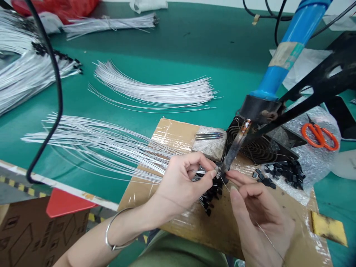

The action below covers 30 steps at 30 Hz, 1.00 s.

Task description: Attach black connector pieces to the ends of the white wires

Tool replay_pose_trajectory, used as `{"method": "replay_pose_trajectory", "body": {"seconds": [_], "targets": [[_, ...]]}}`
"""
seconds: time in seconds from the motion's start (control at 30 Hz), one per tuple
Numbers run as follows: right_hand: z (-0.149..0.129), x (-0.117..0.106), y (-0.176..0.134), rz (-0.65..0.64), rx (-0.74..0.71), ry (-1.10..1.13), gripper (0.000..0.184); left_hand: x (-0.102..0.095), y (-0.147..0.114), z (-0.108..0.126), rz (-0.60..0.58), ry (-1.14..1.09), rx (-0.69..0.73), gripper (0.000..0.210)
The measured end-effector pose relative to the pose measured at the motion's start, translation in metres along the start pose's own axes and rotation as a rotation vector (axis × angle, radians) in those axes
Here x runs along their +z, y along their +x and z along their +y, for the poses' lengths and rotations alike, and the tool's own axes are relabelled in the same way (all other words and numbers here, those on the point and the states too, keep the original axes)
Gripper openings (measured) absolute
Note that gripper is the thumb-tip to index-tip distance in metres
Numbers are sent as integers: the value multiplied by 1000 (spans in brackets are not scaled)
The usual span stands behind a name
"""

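My left hand (182, 183) pinches a white wire between thumb and forefinger, its end at the tip of a blue-handled soldering iron (276, 72). The iron is fixed tip-down in a black metal stand (314, 87). Between the fingers of my right hand (258, 213) runs a thin strand of solder wire (268, 237), its front end close to the iron's tip (230, 152). Fingers partly hide the joint itself. Wires with small black connectors (207, 205) lie beneath my left hand, their white lengths (111, 142) stretching left.
A cardboard sheet (169, 129) lies under the work. Around it are a black fan (258, 148), loose black connectors (290, 174), orange scissors (319, 137) and a yellow sponge (329, 227). Farther back lies a white wire bundle (155, 89). A black cable (57, 81) hangs at left.
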State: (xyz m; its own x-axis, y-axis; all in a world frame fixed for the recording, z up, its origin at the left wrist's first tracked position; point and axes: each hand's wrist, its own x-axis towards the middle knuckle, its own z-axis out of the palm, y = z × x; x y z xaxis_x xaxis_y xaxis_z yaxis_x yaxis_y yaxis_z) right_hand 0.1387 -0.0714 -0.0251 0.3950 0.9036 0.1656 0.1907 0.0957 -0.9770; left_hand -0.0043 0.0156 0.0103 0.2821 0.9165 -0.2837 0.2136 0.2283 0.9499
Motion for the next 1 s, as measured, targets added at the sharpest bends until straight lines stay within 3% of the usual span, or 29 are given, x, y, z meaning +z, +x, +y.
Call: {"method": "replay_pose_trajectory", "body": {"seconds": [0.37,0.53,1.0], "targets": [[-9,7,-3,104,84,13,20,0,-2,4,11,-29,7,11],[-5,5,-2,44,3,-3,18,0,-3,3,15,-7,9,11],[-4,4,-3,70,-34,-65,16,0,-3,3,20,-26,25,9]]}}
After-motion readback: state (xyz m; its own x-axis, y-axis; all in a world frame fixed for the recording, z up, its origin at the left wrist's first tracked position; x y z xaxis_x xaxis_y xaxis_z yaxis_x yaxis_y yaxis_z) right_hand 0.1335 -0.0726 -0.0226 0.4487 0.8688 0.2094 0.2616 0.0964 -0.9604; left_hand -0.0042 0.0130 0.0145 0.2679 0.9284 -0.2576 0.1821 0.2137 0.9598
